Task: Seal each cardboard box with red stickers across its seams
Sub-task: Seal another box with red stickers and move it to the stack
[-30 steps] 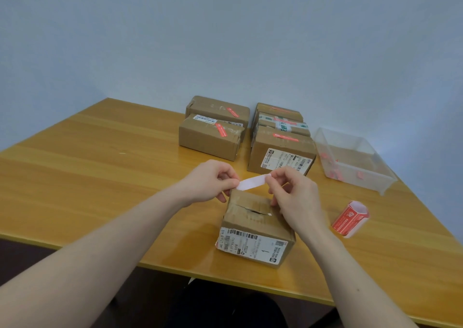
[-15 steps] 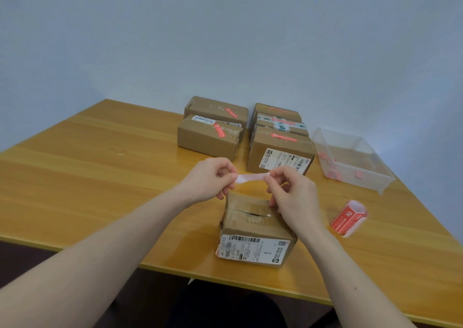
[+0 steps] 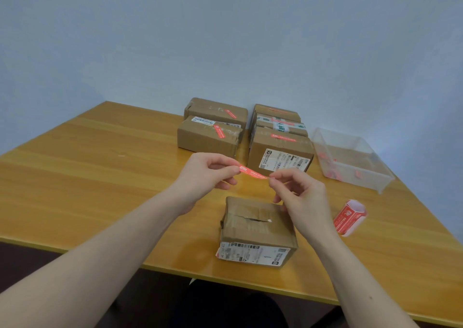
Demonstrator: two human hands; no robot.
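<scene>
- I count six cardboard boxes: one near me (image 3: 258, 230), unsealed, and five at the back (image 3: 280, 152).
- Five red stickers on those far boxes (image 3: 220, 131) (one each, as far as I can make out), plus one sticker (image 3: 251, 172) held in the air.
- One roll of stickers (image 3: 349, 217).
- One clear plastic bin (image 3: 350, 162).
- Two hands, left (image 3: 203, 174) and right (image 3: 300, 195).

The counter (image 3: 100, 177) is glossy, smooth wood. Below the right hand (image 3: 300, 197), the box (image 3: 258, 230) is matt, creased cardboard with shiny tape. Right of it, the bin (image 3: 350, 162) is clear plastic; the sticker roll (image 3: 349, 217) is glossy paper.
</scene>
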